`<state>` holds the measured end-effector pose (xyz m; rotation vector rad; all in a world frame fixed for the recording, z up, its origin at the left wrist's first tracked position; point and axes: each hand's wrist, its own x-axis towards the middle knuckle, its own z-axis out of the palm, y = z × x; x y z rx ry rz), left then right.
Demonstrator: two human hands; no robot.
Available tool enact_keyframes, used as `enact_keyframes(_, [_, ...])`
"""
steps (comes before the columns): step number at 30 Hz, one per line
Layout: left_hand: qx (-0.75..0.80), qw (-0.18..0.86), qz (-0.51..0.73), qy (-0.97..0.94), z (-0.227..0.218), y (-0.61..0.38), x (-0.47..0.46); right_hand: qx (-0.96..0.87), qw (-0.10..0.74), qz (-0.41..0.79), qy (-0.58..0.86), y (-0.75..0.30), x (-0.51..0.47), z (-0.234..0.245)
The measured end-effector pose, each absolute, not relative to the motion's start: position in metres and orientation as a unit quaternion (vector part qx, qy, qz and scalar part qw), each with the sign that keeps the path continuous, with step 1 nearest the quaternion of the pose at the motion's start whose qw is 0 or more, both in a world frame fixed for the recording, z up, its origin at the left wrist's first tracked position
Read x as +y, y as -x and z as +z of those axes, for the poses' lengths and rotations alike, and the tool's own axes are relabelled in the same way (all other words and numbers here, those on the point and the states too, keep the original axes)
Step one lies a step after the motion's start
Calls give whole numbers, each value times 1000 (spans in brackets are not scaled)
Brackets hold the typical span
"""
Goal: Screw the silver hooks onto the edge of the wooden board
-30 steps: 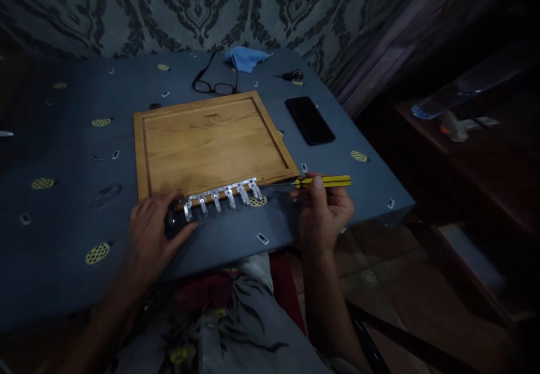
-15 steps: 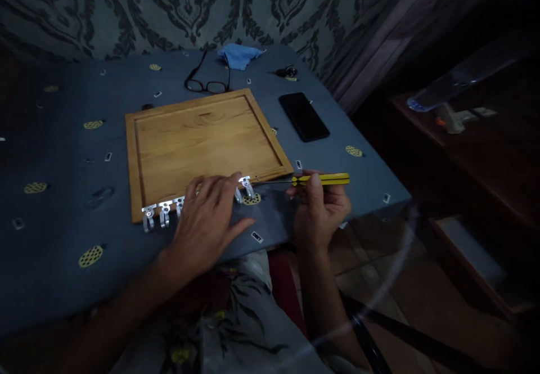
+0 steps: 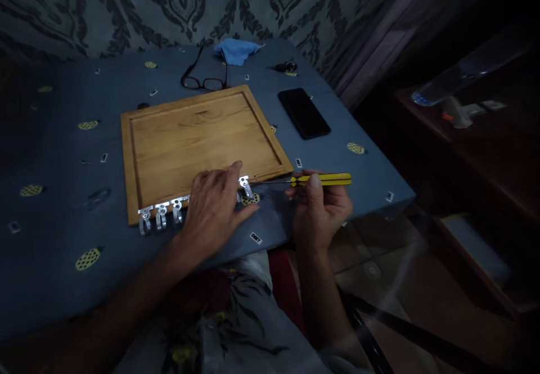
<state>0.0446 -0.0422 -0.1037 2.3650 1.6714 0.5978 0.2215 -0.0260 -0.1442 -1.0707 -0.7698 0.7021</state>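
Note:
A wooden board [image 3: 198, 138] with a raised rim lies on a blue tablecloth [image 3: 63, 138]. Along its near edge runs a metal hook rail [image 3: 162, 216] with several silver hooks. My left hand [image 3: 213, 208] lies flat over the right part of that rail, fingers stretched and pressing it against the board; one hook [image 3: 245, 187] shows past my fingertips. My right hand [image 3: 318, 208] is closed round a yellow-and-black screwdriver [image 3: 323, 180], held level with its thin shaft pointing left at the rail's right end.
Behind the board lie dark-rimmed glasses [image 3: 202, 79], a blue cloth [image 3: 236, 50] and a small dark object [image 3: 284, 67]. A black phone [image 3: 304, 112] lies to the right. The table edge drops off at right, beside a dark wooden shelf [image 3: 464, 138].
My left hand slid from the rail's left end to its right part, uncovering the left hooks. The screwdriver hand has hardly moved. The view shifted slightly.

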Motion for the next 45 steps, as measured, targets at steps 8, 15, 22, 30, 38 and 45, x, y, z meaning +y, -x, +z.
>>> enact_keyframes(8, [578, 104, 199, -785, -104, -46, -40, -397, 731, 285, 476, -220, -25, -140])
enact_keyframes(15, [586, 118, 185, -780, -102, -47, -39, -491, 697, 261, 453, -218, -17, -128])
enact_keyframes(22, [590, 124, 172, -779, -101, -48, -39, -572, 647, 254, 435, -221, -12, -122])
enact_keyframes(30, [582, 126, 176, -784, -101, -46, -39, -604, 618, 253, 436, -221, -14, -118])
enact_keyframes(38, [589, 119, 175, -780, -102, -48, -39, -665, 541, 234, 458, -224, -12, -104])
enact_keyframes(45, [588, 119, 156, -785, -100, -48, -37, -717, 492, 185, 458, -215, 5, -91])
